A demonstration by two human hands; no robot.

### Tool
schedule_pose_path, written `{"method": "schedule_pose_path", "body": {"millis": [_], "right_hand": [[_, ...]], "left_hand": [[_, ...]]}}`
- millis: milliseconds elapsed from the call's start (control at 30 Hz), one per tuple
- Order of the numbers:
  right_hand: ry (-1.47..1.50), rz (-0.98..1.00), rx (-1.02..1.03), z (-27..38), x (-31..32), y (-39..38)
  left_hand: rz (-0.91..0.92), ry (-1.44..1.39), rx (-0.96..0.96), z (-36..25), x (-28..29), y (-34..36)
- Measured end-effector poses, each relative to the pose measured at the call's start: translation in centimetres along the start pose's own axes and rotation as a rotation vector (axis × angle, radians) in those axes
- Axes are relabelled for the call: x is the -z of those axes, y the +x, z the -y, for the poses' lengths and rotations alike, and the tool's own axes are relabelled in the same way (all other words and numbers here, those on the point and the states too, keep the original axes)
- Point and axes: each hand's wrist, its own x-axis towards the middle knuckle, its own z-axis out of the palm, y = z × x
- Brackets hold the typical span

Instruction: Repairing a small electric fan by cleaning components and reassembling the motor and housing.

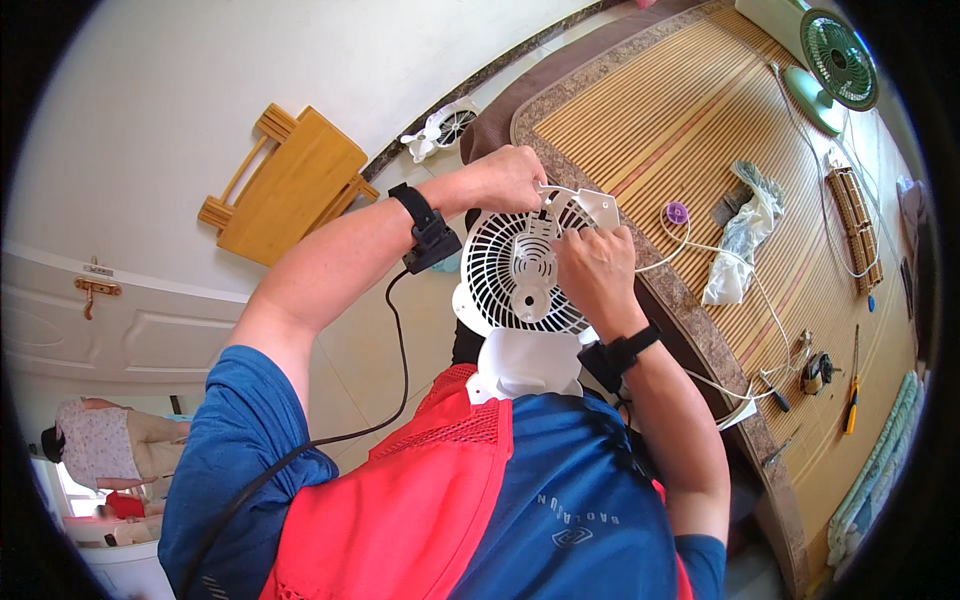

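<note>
A small white fan housing with a round grille (510, 275) is held upright in front of my chest, its base (525, 365) resting against my body. My left hand (510, 178) grips the top rim of the grille with closed fingers. My right hand (592, 265) pinches the right side of the grille near a white plastic tab (600, 207). A white cord (690, 245) runs from the fan across the mat. Both wrists carry black straps.
A bamboo-mat surface (650, 110) lies to the right with a purple round part (677, 212), a crumpled plastic bag (745, 235), a yellow-handled screwdriver (851, 400) and a green fan (835, 65). A folded wooden table (285, 185) and another white fan part (440, 130) lie on the floor.
</note>
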Motion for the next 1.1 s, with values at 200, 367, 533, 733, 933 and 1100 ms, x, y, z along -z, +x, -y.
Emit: {"method": "schedule_pose_path", "body": {"millis": [200, 367, 533, 733, 933, 1100], "right_hand": [[0.089, 0.044, -0.160, 1.1, -2.5, 1.7], [0.154, 0.107, -0.263, 1.9, -3.0, 2.4], [0.177, -0.092, -0.230, 2.0, -4.1, 2.7], [0.136, 0.167, -0.311, 1.6, -2.9, 3.3], [0.140, -0.204, -0.263, 0.9, -3.0, 1.7], [0.149, -0.399, -0.255, 0.7, -0.4, 2.4]], "left_hand": [[0.025, -0.073, 0.021, 0.3, 0.0, -0.2], [0.028, -0.046, 0.004, -0.3, 0.3, -0.5], [0.029, -0.066, -0.007, -0.3, 0.0, -0.2], [0.028, -0.089, -0.013, 0.4, -0.6, -0.1], [0.062, -0.126, 0.014, -0.4, 0.0, -0.4], [0.083, -0.154, 0.064, 0.2, -0.2, -0.4]]}}
